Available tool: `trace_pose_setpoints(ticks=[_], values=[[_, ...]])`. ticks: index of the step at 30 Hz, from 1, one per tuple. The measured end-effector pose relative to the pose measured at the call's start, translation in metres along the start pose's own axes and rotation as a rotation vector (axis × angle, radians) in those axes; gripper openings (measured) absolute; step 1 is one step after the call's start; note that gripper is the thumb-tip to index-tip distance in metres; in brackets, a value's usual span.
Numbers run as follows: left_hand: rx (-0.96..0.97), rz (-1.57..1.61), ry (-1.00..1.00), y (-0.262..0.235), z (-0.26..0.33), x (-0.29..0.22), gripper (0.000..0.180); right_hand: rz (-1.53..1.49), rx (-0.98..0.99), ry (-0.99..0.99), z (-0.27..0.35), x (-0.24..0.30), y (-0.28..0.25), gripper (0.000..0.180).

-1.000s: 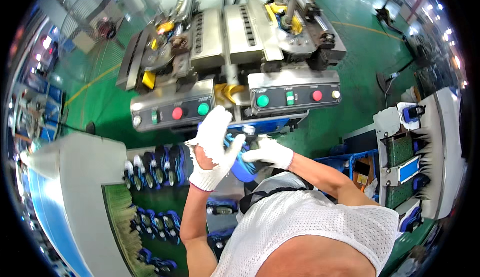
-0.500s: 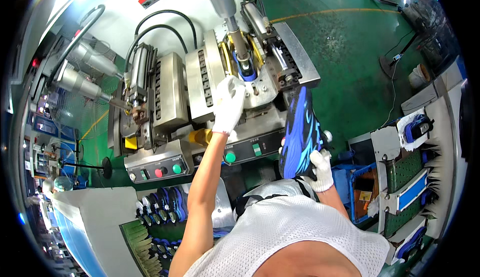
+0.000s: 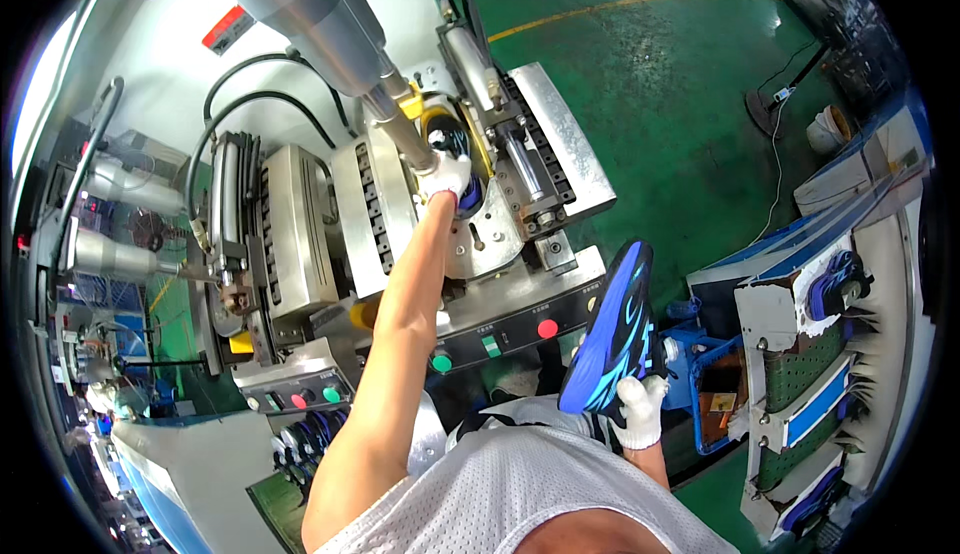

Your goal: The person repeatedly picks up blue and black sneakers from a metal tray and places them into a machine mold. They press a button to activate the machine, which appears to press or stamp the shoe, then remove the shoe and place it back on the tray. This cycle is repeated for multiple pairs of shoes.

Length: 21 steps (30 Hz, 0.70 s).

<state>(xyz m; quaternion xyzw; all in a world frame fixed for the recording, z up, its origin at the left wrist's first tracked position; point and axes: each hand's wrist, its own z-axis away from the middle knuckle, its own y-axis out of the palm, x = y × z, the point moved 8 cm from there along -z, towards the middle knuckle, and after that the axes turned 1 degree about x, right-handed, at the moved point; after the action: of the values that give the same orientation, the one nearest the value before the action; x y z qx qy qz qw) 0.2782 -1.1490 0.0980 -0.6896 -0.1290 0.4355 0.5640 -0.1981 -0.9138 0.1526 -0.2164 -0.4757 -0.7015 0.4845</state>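
Observation:
My left hand [image 3: 448,176], in a white knit glove, reaches into the press station with curled fingers at a black and blue shoe [image 3: 446,136]. Part of that shoe is covered by my hand and by the metal press rod [image 3: 405,138] beside it. Yellow-edged clamp parts surround it. In front of my body on the right, my gloved right hand [image 3: 640,412] grips another shoe [image 3: 612,334], held toe up. It is black with blue and light-blue patterning, and its blue sole side faces left.
A second station [image 3: 300,234] stands left. Along the front, a control panel [image 3: 490,339] carries coloured buttons. At right, a rack [image 3: 770,399] holds shoes beside a blue crate [image 3: 715,394]. More shoes [image 3: 300,444] sit lower left. Green floor lies beyond.
My left hand has moved from the station's front edge inward to the shoe there. The shoe in my right hand has come down, nearer my body. The whole view has shifted.

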Motion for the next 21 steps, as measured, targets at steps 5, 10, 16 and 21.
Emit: trace_pose_setpoints(ticks=[5,10,16,21], values=[[0.140,0.584,-0.130,-0.077,0.025,-0.004,0.054,0.150,-0.075,0.034,-0.007,0.017,0.033,0.027],[0.085,0.731,-0.040,-0.124,0.086,0.049,0.067,0.355,0.116,-0.058,-0.045,0.035,0.097,0.036],[0.214,1.014,0.050,-0.210,0.261,0.123,0.046,0.413,0.589,-0.008,-0.167,0.034,0.295,0.029],[0.289,0.605,-0.220,-0.220,0.413,0.247,0.068,1.569,0.286,-0.475,-0.328,-0.030,0.379,0.051]])
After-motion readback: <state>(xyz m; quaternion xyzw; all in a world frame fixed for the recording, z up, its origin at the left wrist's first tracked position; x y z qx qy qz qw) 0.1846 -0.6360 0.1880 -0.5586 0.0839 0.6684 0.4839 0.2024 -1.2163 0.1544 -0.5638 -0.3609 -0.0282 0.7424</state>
